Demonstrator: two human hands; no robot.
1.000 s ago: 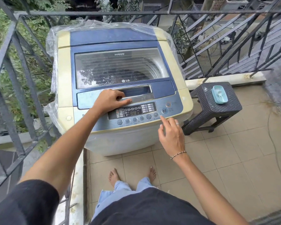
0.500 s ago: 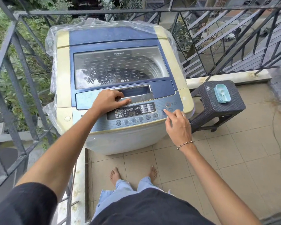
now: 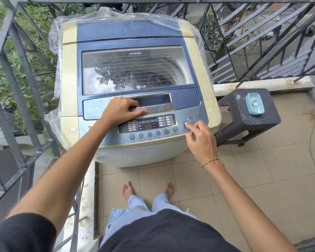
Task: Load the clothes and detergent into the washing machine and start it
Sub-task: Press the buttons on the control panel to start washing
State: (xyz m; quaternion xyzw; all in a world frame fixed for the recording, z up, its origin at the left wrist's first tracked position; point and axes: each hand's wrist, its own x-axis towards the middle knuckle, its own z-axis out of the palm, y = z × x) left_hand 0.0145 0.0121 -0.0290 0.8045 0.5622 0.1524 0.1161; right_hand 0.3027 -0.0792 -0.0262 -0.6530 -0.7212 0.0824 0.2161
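A top-loading washing machine [image 3: 69, 73] in cream and blue stands against the railing, its glass lid [image 3: 135, 70] down, with dark cloth dimly visible in the drum. My left hand [image 3: 121, 110] rests on the lid's front handle, fingers curled over its edge. My right hand [image 3: 200, 139] holds nothing; its index finger is stretched out and touches a round button [image 3: 186, 123] at the right end of the control panel [image 3: 147, 124]. The panel's display is lit.
A dark woven stool [image 3: 244, 115] stands right of the machine with a teal detergent tub [image 3: 254, 103] and scoop on it. Metal railings [image 3: 16, 73] close the left and back sides. My bare feet stand on the tiled floor [image 3: 262, 170] just before the machine.
My right hand has risen from below the panel's front edge and moved right, and its index finger now touches the round button. My left hand has stayed on the lid handle.
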